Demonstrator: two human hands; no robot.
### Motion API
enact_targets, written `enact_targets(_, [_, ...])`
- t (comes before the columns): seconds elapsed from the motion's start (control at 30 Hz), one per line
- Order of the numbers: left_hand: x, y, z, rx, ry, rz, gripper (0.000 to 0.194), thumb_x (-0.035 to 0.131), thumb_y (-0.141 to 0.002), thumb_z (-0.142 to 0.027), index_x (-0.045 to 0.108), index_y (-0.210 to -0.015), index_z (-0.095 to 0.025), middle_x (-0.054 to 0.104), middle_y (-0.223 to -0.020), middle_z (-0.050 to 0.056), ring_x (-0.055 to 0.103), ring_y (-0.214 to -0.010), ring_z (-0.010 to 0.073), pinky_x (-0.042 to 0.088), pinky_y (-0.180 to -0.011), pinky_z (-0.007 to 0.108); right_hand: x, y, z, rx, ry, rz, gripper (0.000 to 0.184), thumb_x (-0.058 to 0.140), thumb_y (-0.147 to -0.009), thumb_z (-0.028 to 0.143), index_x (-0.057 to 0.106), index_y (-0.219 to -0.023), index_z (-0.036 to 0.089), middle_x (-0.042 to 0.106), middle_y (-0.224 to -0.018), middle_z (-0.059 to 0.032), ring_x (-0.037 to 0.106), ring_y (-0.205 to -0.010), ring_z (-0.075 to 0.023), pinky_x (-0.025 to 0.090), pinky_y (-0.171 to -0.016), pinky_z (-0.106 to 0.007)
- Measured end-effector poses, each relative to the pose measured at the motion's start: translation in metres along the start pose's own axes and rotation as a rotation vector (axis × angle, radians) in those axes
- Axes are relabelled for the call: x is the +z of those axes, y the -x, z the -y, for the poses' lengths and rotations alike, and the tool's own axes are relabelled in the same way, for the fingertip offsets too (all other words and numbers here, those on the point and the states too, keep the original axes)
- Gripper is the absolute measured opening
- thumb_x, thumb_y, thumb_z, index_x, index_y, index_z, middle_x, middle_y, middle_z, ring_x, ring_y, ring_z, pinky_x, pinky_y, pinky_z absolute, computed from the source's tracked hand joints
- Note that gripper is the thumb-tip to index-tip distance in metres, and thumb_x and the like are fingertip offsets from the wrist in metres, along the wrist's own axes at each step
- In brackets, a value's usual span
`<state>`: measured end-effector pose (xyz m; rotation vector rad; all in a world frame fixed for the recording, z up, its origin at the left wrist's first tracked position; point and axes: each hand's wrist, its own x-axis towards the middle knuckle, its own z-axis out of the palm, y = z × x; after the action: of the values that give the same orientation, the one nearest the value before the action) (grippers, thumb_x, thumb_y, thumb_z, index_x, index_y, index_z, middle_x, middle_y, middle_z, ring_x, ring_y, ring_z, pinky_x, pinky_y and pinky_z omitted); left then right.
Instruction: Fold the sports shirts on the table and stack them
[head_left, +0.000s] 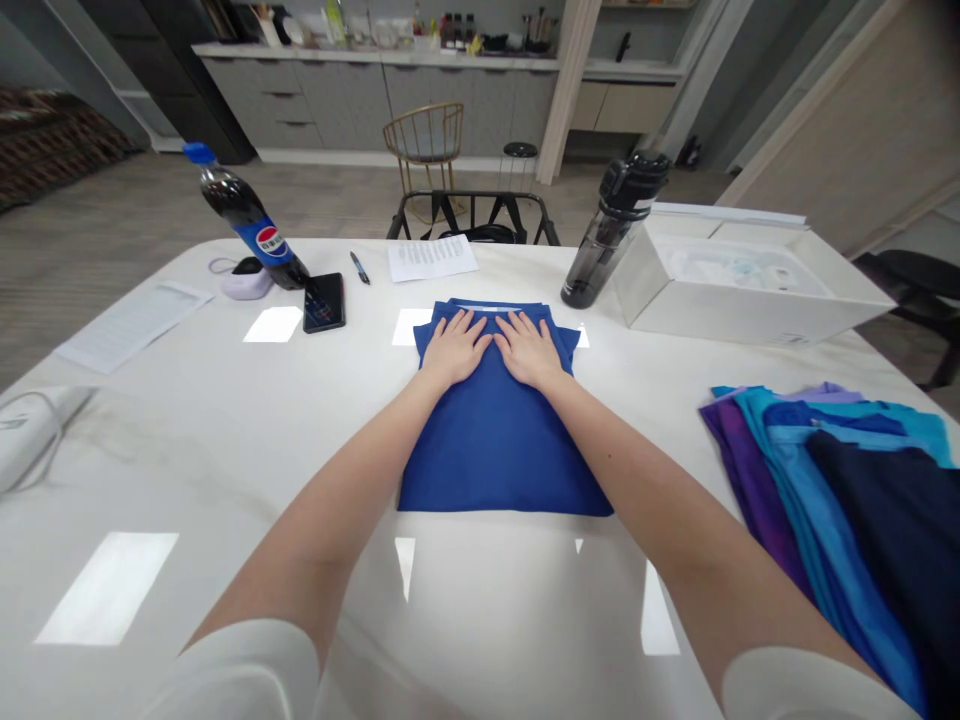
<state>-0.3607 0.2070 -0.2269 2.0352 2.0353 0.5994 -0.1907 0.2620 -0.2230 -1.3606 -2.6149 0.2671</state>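
A folded blue T-shirt (499, 440) lies on the white table (225, 480) in front of me, its collar end facing away. My left hand (456, 348) rests flat on the upper left part of the shirt, fingers spread. Beside it, my right hand (527, 348) lies flat on the upper right part, fingers also spread. The two thumbs nearly meet over the middle of the cloth. Small folded corners of fabric stick out on both sides near the hands.
A pile of folded clothes (847, 500) lies at the right. Behind it stand an open white box (757, 310) and a dark water bottle (611, 235). Left are a cola bottle (251, 220), a phone (325, 303), a pen (359, 267) and papers (135, 325); another sheet (431, 260) lies farther back.
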Motion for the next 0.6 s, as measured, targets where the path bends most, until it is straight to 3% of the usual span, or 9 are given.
enact_targets(0.1, [-0.004,0.010,0.017,-0.057,-0.034,0.019,0.060,0.043,-0.101,-0.055,0.046,-0.154,-0.027,0.032,-0.167,0.007,0.022,-0.156,0.0303,0.012,-0.127,0.055,-0.003,0.009,-0.023,0.100,0.017,0.029,0.065,0.025,-0.105,0.058,0.031,-0.162,0.026,0.023,-0.170,-0.0072,0.018,-0.156,-0.0310,0.008,-0.123,-0.064])
enact_targets(0.2, [-0.011,0.025,0.009,-0.105,-0.084,-0.043,0.060,0.042,-0.102,-0.046,0.043,-0.156,-0.020,0.032,-0.166,0.013,0.025,-0.155,0.0337,0.010,-0.127,0.058,-0.014,0.023,-0.030,0.234,0.029,0.026,0.066,0.027,-0.106,0.054,0.029,-0.163,0.021,0.021,-0.170,-0.0113,0.019,-0.155,-0.0359,0.009,-0.121,-0.068])
enact_targets(0.27, [-0.010,0.040,-0.012,-0.059,-0.087,-0.080,0.056,0.038,-0.103,-0.034,0.043,-0.155,-0.015,0.034,-0.165,0.016,0.027,-0.154,0.0326,0.012,-0.127,0.055,-0.017,0.038,-0.018,0.231,0.044,-0.009,0.062,0.028,-0.106,0.045,0.032,-0.161,0.017,0.021,-0.170,-0.0130,0.018,-0.155,-0.0361,0.008,-0.121,-0.069])
enact_targets(0.37, [0.001,0.070,-0.045,0.006,-0.034,-0.033,0.054,0.030,-0.103,-0.025,0.044,-0.155,-0.015,0.037,-0.164,0.014,0.032,-0.153,0.0288,0.021,-0.126,0.051,-0.012,0.069,0.014,0.087,0.006,-0.028,0.057,0.025,-0.107,0.036,0.035,-0.160,0.019,0.023,-0.169,-0.0097,0.018,-0.156,-0.0300,0.010,-0.123,-0.063])
enact_targets(0.47, [0.009,0.102,-0.060,-0.012,-0.026,0.003,0.054,0.031,-0.104,-0.032,0.044,-0.155,-0.021,0.039,-0.163,0.010,0.031,-0.153,0.0276,0.017,-0.127,0.052,-0.005,0.104,0.033,0.035,-0.034,0.012,0.057,0.021,-0.108,0.042,0.037,-0.159,0.024,0.032,-0.167,-0.0058,0.024,-0.155,-0.0261,0.011,-0.125,-0.059])
enact_targets(0.6, [0.004,0.138,-0.053,-0.072,-0.048,-0.028,0.059,0.037,-0.102,-0.051,0.044,-0.156,-0.028,0.034,-0.166,0.006,0.023,-0.156,0.0298,0.011,-0.128,0.053,-0.009,0.144,0.023,0.147,-0.003,-0.014,0.061,0.027,-0.106,0.052,0.036,-0.160,0.026,0.028,-0.168,-0.0053,0.021,-0.155,-0.0288,0.014,-0.125,-0.058])
